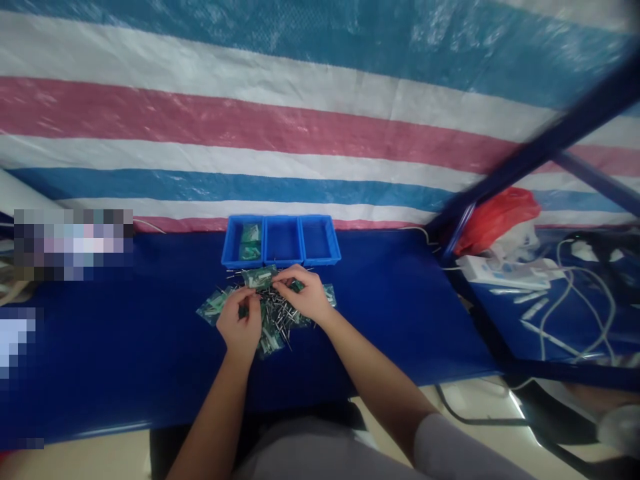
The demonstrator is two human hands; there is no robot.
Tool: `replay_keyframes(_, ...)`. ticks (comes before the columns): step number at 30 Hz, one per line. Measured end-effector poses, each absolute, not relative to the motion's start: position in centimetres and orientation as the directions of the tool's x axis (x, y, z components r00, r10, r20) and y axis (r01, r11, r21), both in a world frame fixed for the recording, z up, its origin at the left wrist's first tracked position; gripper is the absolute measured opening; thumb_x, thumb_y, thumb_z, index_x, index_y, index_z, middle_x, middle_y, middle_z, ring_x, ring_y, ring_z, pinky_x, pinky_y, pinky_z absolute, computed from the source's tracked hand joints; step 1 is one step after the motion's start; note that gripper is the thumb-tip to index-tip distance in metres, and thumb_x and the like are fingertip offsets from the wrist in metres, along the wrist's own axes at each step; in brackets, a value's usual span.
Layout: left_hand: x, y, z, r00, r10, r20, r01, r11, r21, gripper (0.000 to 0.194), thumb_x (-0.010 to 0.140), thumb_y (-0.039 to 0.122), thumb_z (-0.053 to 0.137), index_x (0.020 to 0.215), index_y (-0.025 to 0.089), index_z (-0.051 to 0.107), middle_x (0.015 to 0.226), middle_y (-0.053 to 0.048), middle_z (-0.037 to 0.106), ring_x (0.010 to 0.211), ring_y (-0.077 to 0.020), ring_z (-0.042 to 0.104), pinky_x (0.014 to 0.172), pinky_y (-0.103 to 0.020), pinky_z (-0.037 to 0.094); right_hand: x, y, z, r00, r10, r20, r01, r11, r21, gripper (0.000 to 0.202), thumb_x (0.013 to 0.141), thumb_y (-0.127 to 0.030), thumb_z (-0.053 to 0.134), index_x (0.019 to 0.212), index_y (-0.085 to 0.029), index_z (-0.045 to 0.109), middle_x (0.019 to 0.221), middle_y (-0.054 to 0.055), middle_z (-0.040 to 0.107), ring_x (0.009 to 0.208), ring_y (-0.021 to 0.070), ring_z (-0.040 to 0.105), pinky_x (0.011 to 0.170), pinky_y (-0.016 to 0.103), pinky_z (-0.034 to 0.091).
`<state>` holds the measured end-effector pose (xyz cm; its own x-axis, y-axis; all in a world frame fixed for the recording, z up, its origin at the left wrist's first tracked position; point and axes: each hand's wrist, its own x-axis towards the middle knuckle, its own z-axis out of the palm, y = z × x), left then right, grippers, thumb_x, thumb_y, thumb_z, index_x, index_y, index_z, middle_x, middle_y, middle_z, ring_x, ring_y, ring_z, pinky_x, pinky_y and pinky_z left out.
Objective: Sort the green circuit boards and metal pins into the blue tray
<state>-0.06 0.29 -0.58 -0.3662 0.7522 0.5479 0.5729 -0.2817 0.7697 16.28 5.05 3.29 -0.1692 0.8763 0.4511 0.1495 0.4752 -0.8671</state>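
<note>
Where the hands meet above the pins (283,315), a green packet (259,277) is held just on the near side of the bins. The left hand (241,319) pinches its near left edge between thumb and fingers, and the right hand (306,293) pinches its right end between thumb and forefinger. The pins lie in a loose, tangled heap on the blue table (125,347), pointing in many directions, with a few strays at the far side of the heap. Other packets lie about them: one to the left (215,305), beside the left hand, one at the near side (271,340), and more partly hidden to the right.

Beyond the heap, three blue bins stand in a row, side by side. The left bin (227,241) has green packets in it; the middle bin (283,243) and the right bin (320,241) show bare floors. Behind the table hangs a striped sheet (280,133) in blue, white and red. To the right, past a dark blue frame (520,160), are a red bag (500,217), a white power strip (505,272), and looping white cables (607,313). The far left is blurred out.
</note>
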Motion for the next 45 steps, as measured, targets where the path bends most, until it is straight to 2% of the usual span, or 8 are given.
replay_keyframes(18, -0.09, 0.32, -0.51, -0.361, 0.759, 0.541, 0.561, -0.287, 0.776, 0.013, 0.086, 0.023, 0.063, 0.098, 0.019, 0.068, 0.098, -0.003, 0.071, 0.075, -0.0123, 0.068, 0.076, -0.028, 0.055, 16.36, 4.95, 3.37, -0.172, 0.877, 0.449, 0.15, 0.474, -0.867, 0.019, 0.085, -0.023, 0.07, 0.103, -0.023, 0.075, 0.076, 0.0, 0.062, 0.069, 0.0129, 0.059, 0.07, 0.029, 0.053)
replay_keyframes(23, 0.17, 0.17, -0.43, -0.397, 0.776, 0.491, 0.53, -0.243, 0.812, 0.015, 0.086, 0.025, 0.063, 0.1, 0.019, 0.065, 0.094, -0.003, 0.071, 0.073, -0.012, 0.069, 0.075, -0.028, 0.055, 16.41, 4.85, 3.38, -0.174, 0.888, 0.425, 0.173, 0.453, -0.875, 0.019, 0.085, -0.024, 0.071, 0.103, -0.023, 0.074, 0.076, 0.0, 0.061, 0.068, 0.0126, 0.059, 0.069, 0.029, 0.053)
replay_keyframes(27, 0.38, 0.12, -0.56, -0.442, 0.768, 0.463, 0.482, -0.232, 0.845, 0.013, 0.085, 0.027, 0.065, 0.094, 0.018, 0.061, 0.099, -0.004, 0.071, 0.074, -0.0116, 0.069, 0.073, -0.027, 0.056, 16.41, 4.82, 3.18, -0.177, 0.893, 0.415, 0.173, 0.443, -0.88, 0.019, 0.085, -0.026, 0.07, 0.104, -0.023, 0.073, 0.077, 0.0, 0.063, 0.068, 0.0127, 0.059, 0.069, 0.03, 0.053)
replay_keyframes(32, 0.53, 0.09, -0.65, -0.445, 0.759, 0.476, 0.476, -0.25, 0.843, 0.015, 0.083, 0.026, 0.067, 0.09, 0.019, 0.056, 0.098, -0.004, 0.071, 0.072, -0.0106, 0.069, 0.072, -0.026, 0.055, 16.35, 4.77, 3.08, -0.213, 0.894, 0.395, 0.126, 0.426, -0.896, 0.038, 0.087, -0.031, 0.068, 0.124, -0.023, 0.062, 0.088, 0.001, 0.067, 0.069, 0.012, 0.059, 0.069, 0.029, 0.054)
replay_keyframes(36, 0.57, 0.06, -0.72, -0.42, 0.77, 0.481, 0.497, -0.248, 0.831, 0.015, 0.083, 0.026, 0.067, 0.09, 0.019, 0.056, 0.096, -0.003, 0.071, 0.068, -0.0095, 0.067, 0.069, -0.025, 0.055, 16.36, 4.78, 3.29, -0.186, 0.906, 0.381, 0.09, 0.402, -0.911, 0.047, 0.09, -0.032, 0.065, 0.135, -0.023, 0.053, 0.084, 0.0, 0.067, 0.07, 0.0123, 0.06, 0.07, 0.029, 0.054)
replay_keyframes(38, 0.59, 0.02, -0.71, -0.415, 0.777, 0.473, 0.495, -0.244, 0.834, 0.017, 0.083, 0.027, 0.067, 0.093, 0.019, 0.056, 0.094, -0.002, 0.071, 0.067, -0.0094, 0.067, 0.068, -0.025, 0.055, 16.38, 4.82, 3.31, -0.18, 0.91, 0.372, 0.085, 0.392, -0.916, 0.042, 0.09, -0.033, 0.065, 0.131, -0.023, 0.057, 0.081, -0.001, 0.066, 0.069, 0.0125, 0.06, 0.07, 0.029, 0.054)
replay_keyframes(42, 0.55, -0.1, -0.44, -0.372, 0.812, 0.449, 0.488, -0.24, 0.839, 0.023, 0.084, 0.028, 0.067, 0.102, 0.019, 0.057, 0.087, -0.001, 0.069, 0.065, -0.0099, 0.067, 0.066, -0.024, 0.055, 16.36, 4.81, 3.25, -0.149, 0.926, 0.347, 0.088, 0.362, -0.928, 0.024, 0.089, -0.035, 0.066, 0.109, -0.021, 0.069, 0.075, 0.0, 0.066, 0.066, 0.0134, 0.06, 0.065, 0.028, 0.053)
replay_keyframes(45, 0.53, -0.1, -0.18, -0.341, 0.826, 0.448, 0.465, -0.266, 0.844, 0.028, 0.085, 0.029, 0.066, 0.109, 0.019, 0.056, 0.09, -0.002, 0.068, 0.067, -0.0105, 0.068, 0.067, -0.025, 0.056, 16.36, 4.75, 3.5, -0.141, 0.923, 0.358, 0.095, 0.373, -0.923, 0.016, 0.089, -0.033, 0.067, 0.097, -0.02, 0.071, 0.077, 0.002, 0.066, 0.067, 0.0143, 0.06, 0.063, 0.029, 0.051)
